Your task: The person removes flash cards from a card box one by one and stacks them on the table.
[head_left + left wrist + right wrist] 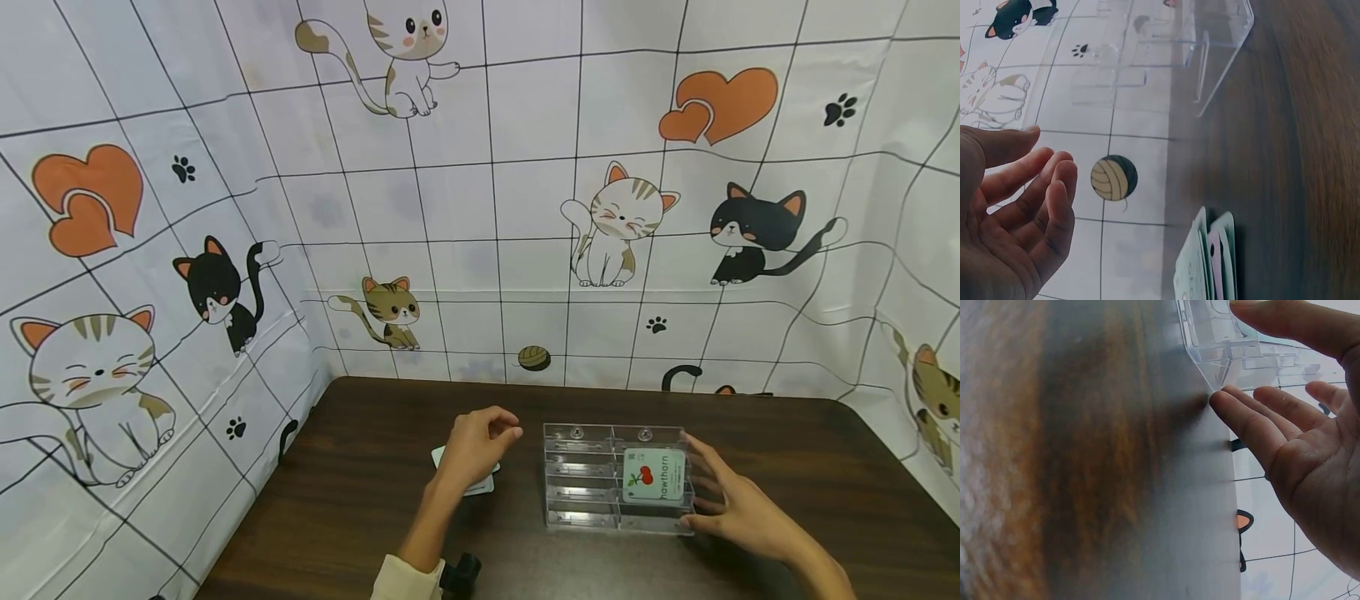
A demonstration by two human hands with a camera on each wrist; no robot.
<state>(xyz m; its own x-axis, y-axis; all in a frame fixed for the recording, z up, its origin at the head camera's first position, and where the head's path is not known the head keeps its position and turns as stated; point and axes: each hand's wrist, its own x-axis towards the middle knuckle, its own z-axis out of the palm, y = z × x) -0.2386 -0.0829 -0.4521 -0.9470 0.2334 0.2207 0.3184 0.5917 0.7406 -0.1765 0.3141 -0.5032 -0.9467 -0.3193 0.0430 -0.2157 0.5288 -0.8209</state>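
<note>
A clear plastic card rack (581,475) with two columns of tiers stands on the table. One pale green card (653,476), marked "hawthorn" with red fruit, sits in its right column. My right hand (738,508) holds the rack's right side, thumb at the near corner and fingers spread towards the far corner. To the rack's left, my left hand (474,446) hovers with loosely bent fingers and nothing between them. Below it lies a small stack of cards (480,485), partly hidden by the hand; the left wrist view shows the cards' edges (1205,262).
The dark wooden table (322,500) meets a white cloth backdrop (450,208) printed with cats, hearts and paw marks at its back and sides. A black band (460,573) sits around my left wrist at the cream sleeve.
</note>
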